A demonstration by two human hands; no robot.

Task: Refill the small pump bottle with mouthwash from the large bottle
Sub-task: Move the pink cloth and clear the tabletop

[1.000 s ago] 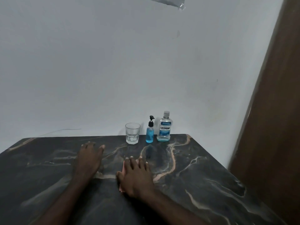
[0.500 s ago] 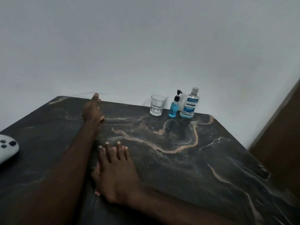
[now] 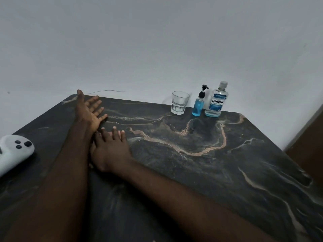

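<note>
**Both hands open on the table, bottles at the far edge**

The small clear pump bottle with blue liquid and a black pump head [image 3: 198, 105] stands upright at the far edge of the dark marble table with pale orange veins [image 3: 227, 163], close to the white wall. Just to its right stands the large clear mouthwash bottle with a blue and white label [image 3: 215, 102], cap on. To the left of the pump bottle there is a clear faceted drinking glass [image 3: 180, 103].

No hand touches these things; both are well apart from them. The left hand [image 3: 89, 110] is stretched toward the far left corner, palm turned sideways, thumb up, fingers straight and holding nothing. The right hand [image 3: 110, 147] lies palm down on the table just beside the left forearm, fingers straight and a little spread, also holding nothing.

A white game controller with dark buttons [image 3: 14, 151] lies at the left edge.
</note>
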